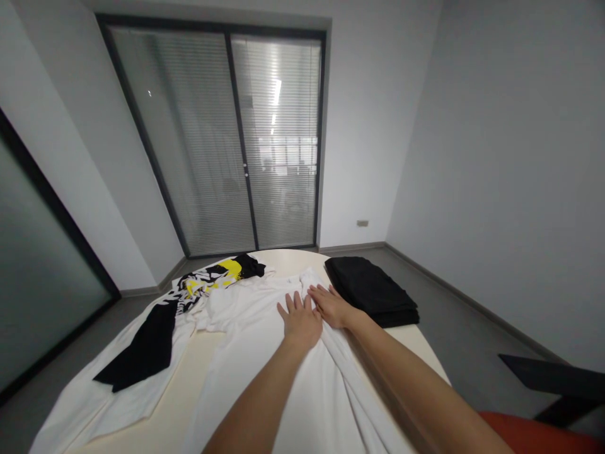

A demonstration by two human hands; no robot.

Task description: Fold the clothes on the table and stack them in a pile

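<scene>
A white T-shirt point(265, 353) lies spread on the cream table point(416, 347) in front of me. My left hand point(299, 320) rests flat on the shirt's upper part, fingers stretched out and apart. Right beside it, my right hand point(331, 305) also lies flat on the cloth, fingers extended toward the shirt's collar end. The two hands touch side by side. Neither holds anything.
A stack of folded black garments point(373, 290) sits at the table's far right. A black, white and yellow patterned garment point(189, 296) lies over more white cloth at the left. An orange chair seat point(539, 432) shows at bottom right. Glass doors with blinds point(236, 145) stand beyond.
</scene>
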